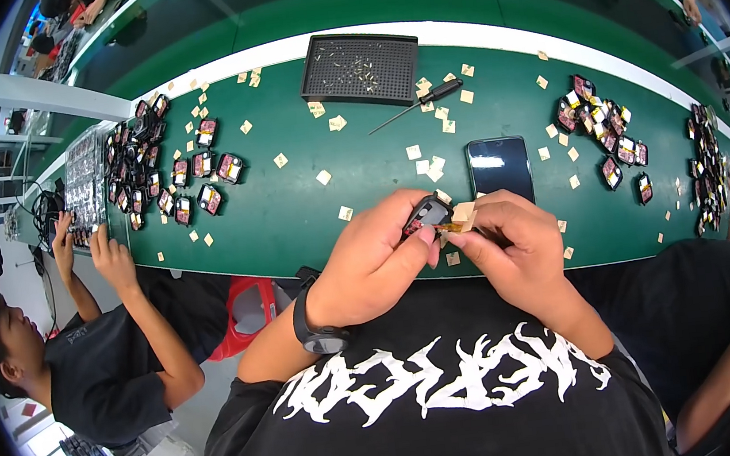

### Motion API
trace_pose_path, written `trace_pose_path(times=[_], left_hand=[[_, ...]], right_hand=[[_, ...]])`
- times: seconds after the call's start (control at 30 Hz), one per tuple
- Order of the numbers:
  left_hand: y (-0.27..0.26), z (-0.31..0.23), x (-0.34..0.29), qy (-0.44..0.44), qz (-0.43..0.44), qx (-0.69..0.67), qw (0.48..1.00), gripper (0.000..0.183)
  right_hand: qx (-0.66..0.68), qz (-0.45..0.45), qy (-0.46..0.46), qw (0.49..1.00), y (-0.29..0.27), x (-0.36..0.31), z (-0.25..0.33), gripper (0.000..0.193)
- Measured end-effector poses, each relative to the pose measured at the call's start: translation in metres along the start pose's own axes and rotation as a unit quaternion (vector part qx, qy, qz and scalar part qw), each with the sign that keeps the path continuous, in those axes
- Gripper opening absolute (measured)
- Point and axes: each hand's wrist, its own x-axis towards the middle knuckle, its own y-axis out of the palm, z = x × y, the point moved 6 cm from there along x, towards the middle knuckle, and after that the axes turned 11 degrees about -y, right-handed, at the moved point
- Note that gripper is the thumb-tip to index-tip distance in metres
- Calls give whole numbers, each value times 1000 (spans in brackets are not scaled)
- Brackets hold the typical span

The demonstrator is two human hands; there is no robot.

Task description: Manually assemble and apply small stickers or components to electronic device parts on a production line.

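Over the near edge of the green table, my left hand (377, 258) grips a small black electronic unit (428, 213) with reddish parts inside. Close against it, my right hand (512, 235) pinches a small tan paper square (463, 215) between thumb and forefinger. An amber-coloured strip (448, 227) shows between the two hands, touching the unit. The fingertips partly cover the unit, so its lower side is hidden. A dark phone (499, 167) lies just beyond my right hand.
A black tray (360, 68) with tiny pieces stands at the back, a screwdriver (419, 104) beside it. Similar units lie in groups left (230, 167) and right (611, 172). Tan squares are scattered about. A person (84, 346) works at the left, another (704, 317) at the right.
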Motion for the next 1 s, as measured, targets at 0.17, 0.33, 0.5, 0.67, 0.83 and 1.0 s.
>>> trace_pose_path(times=[0.17, 0.33, 0.5, 0.67, 0.83, 1.0], left_hand=[[2, 1, -1, 18, -20, 53, 998, 23], [3, 0, -1, 69, -54, 75, 993, 20], [4, 4, 2, 59, -47, 72, 995, 16], [4, 2, 5, 47, -44, 76, 995, 16], [6, 7, 6, 47, -44, 55, 996, 16], [9, 7, 6, 33, -30, 50, 998, 16]], right_hand=[[152, -33, 214, 964, 2, -11, -12, 13], [213, -100, 195, 952, 0, -13, -14, 13], [99, -76, 209, 970, -3, -10, -10, 16], [60, -74, 216, 972, -3, -15, -16, 22], [-36, -75, 7, 997, -4, -7, 5, 21], [-128, -55, -113, 984, 1, -7, 12, 22]])
